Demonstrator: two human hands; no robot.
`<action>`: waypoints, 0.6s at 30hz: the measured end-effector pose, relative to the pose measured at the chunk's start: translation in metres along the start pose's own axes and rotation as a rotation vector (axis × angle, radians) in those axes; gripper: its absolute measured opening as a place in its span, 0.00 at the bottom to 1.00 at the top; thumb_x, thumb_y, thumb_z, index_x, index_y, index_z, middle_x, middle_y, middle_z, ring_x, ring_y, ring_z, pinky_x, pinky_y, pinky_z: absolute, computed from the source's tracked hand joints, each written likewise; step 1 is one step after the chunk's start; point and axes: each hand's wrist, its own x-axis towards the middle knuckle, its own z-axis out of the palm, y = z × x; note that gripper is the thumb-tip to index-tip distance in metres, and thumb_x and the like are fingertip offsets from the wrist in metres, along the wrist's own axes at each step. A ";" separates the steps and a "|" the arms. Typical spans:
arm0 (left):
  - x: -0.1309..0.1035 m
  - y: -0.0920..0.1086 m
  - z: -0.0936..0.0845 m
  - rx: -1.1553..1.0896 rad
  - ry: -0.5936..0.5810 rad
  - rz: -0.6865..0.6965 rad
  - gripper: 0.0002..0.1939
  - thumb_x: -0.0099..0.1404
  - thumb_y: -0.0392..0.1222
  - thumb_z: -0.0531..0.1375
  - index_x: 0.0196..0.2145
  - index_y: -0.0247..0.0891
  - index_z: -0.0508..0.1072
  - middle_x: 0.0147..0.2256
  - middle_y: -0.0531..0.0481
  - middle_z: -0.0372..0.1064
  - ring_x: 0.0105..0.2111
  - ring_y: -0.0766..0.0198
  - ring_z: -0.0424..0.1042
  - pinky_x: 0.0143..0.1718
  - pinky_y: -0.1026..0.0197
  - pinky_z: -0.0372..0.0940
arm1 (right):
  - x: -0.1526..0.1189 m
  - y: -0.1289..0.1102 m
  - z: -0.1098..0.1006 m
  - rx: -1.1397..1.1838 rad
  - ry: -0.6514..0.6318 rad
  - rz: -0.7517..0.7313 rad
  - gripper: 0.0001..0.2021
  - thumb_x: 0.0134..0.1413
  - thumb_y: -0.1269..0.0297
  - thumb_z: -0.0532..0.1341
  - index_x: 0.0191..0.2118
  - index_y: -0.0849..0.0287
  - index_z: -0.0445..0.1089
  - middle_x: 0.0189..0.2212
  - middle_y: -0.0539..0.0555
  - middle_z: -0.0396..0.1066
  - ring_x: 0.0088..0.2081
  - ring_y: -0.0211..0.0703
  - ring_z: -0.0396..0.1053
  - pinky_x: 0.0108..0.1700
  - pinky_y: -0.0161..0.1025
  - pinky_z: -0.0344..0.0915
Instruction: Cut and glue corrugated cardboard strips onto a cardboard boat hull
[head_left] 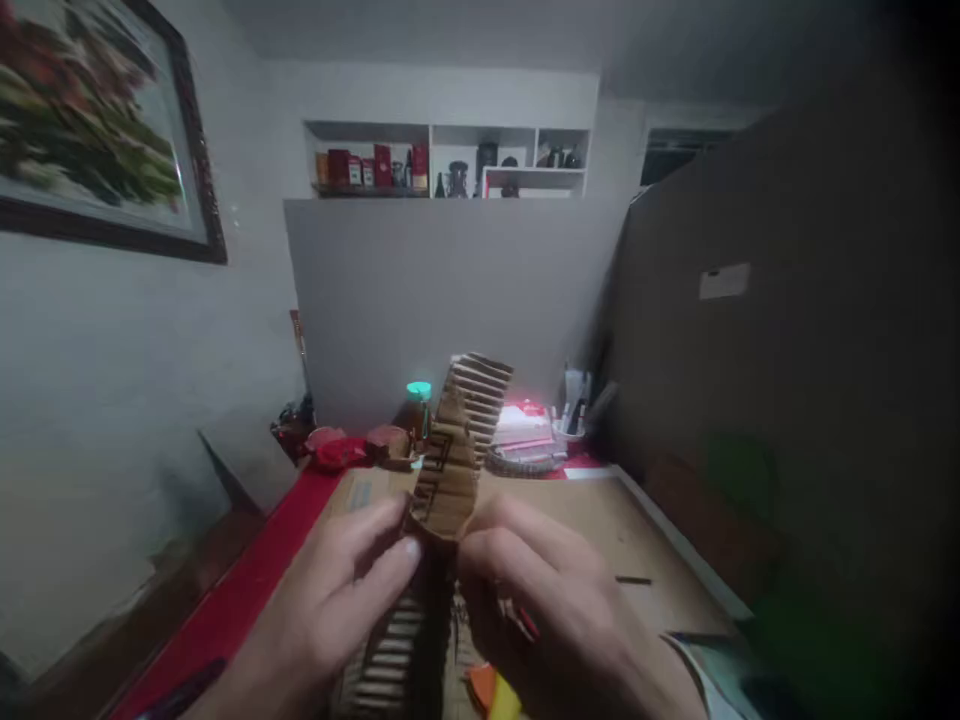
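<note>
A bent strip of corrugated cardboard (450, 470) rises between my two hands, its ribbed side showing at the top and dark printed marks on the brown face. My left hand (330, 580) pinches its left edge between thumb and fingers. Closed against the right edge is my right hand (555, 590), with the fingertips partly hidden by the knuckles. A small red bit shows beneath the right fingers; what it belongs to I cannot make out. Below that hand lies an orange and yellow object (484, 688), mostly covered. More ribbed cardboard (386, 655) shows under my left hand.
A large cardboard sheet (592, 520) covers the table over a red cloth (247, 570). Toward the back stand a bottle with a turquoise cap (418, 390), a pink-and-white stack (521, 425) and a pen holder (571, 425). Grey panels (450, 290) border the back and right.
</note>
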 end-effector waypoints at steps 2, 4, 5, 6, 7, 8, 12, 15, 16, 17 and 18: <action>-0.002 0.001 0.003 0.041 0.036 -0.022 0.15 0.69 0.49 0.52 0.43 0.43 0.75 0.34 0.52 0.74 0.36 0.59 0.71 0.36 0.64 0.66 | 0.000 -0.001 0.005 -0.029 0.075 0.041 0.07 0.60 0.78 0.53 0.35 0.59 0.61 0.28 0.49 0.62 0.28 0.36 0.60 0.33 0.35 0.58; -0.004 0.002 0.006 0.082 0.072 -0.025 0.14 0.69 0.49 0.52 0.40 0.43 0.76 0.33 0.52 0.74 0.35 0.59 0.72 0.36 0.64 0.66 | -0.001 -0.002 0.010 -0.076 0.114 0.085 0.04 0.60 0.75 0.54 0.36 0.59 0.62 0.27 0.49 0.63 0.28 0.38 0.60 0.35 0.37 0.58; -0.005 0.003 0.008 0.099 0.096 -0.018 0.14 0.69 0.49 0.52 0.37 0.42 0.76 0.31 0.52 0.73 0.33 0.59 0.71 0.37 0.63 0.66 | -0.001 -0.003 0.012 -0.109 0.131 0.103 0.01 0.60 0.71 0.56 0.36 0.59 0.62 0.27 0.49 0.63 0.28 0.39 0.60 0.35 0.39 0.58; -0.006 0.004 0.009 0.120 0.115 -0.007 0.14 0.69 0.49 0.53 0.34 0.42 0.75 0.28 0.52 0.72 0.30 0.60 0.71 0.36 0.63 0.67 | 0.000 -0.003 0.013 -0.146 0.127 0.128 0.05 0.61 0.66 0.58 0.35 0.59 0.62 0.26 0.49 0.63 0.28 0.39 0.60 0.34 0.39 0.58; -0.007 0.005 0.009 0.145 0.126 0.010 0.14 0.68 0.48 0.53 0.30 0.41 0.74 0.26 0.53 0.70 0.27 0.61 0.69 0.35 0.63 0.67 | 0.000 -0.003 0.014 -0.186 0.106 0.156 0.10 0.62 0.61 0.60 0.33 0.59 0.61 0.25 0.49 0.64 0.27 0.40 0.60 0.33 0.39 0.57; -0.008 0.006 0.009 0.171 0.134 0.029 0.14 0.68 0.47 0.54 0.27 0.41 0.72 0.23 0.53 0.68 0.25 0.62 0.68 0.33 0.63 0.67 | 0.000 -0.004 0.014 -0.218 0.077 0.181 0.13 0.63 0.58 0.59 0.30 0.59 0.61 0.25 0.49 0.64 0.27 0.40 0.60 0.32 0.39 0.56; -0.011 0.009 0.007 0.243 0.139 0.082 0.16 0.68 0.45 0.54 0.23 0.41 0.66 0.21 0.54 0.66 0.22 0.63 0.67 0.28 0.65 0.66 | 0.004 -0.010 0.012 -0.240 -0.087 0.212 0.14 0.68 0.63 0.52 0.30 0.61 0.64 0.28 0.54 0.68 0.30 0.43 0.62 0.34 0.41 0.54; -0.013 0.009 0.006 0.295 0.132 0.103 0.16 0.68 0.44 0.54 0.22 0.42 0.64 0.20 0.54 0.66 0.22 0.64 0.67 0.27 0.66 0.65 | 0.004 -0.014 0.011 -0.216 -0.100 0.248 0.12 0.65 0.69 0.50 0.29 0.61 0.63 0.29 0.54 0.67 0.31 0.43 0.60 0.34 0.41 0.54; -0.013 0.009 0.006 0.316 0.136 0.108 0.16 0.67 0.44 0.54 0.22 0.42 0.63 0.20 0.55 0.64 0.21 0.64 0.66 0.26 0.66 0.65 | 0.004 -0.014 0.012 -0.209 -0.082 0.263 0.12 0.64 0.70 0.50 0.28 0.60 0.62 0.28 0.53 0.66 0.30 0.42 0.59 0.33 0.40 0.53; -0.014 0.009 0.007 0.334 0.143 0.113 0.16 0.67 0.44 0.54 0.21 0.42 0.63 0.19 0.55 0.63 0.21 0.64 0.66 0.26 0.66 0.65 | 0.003 -0.015 0.013 -0.201 -0.069 0.276 0.11 0.63 0.71 0.51 0.27 0.60 0.61 0.27 0.53 0.65 0.30 0.42 0.59 0.33 0.40 0.53; -0.014 0.009 0.007 0.348 0.151 0.117 0.16 0.67 0.44 0.54 0.21 0.42 0.62 0.18 0.55 0.62 0.20 0.64 0.65 0.27 0.65 0.65 | 0.002 -0.015 0.014 -0.197 -0.054 0.288 0.11 0.62 0.71 0.51 0.27 0.60 0.60 0.27 0.53 0.64 0.29 0.41 0.59 0.32 0.39 0.53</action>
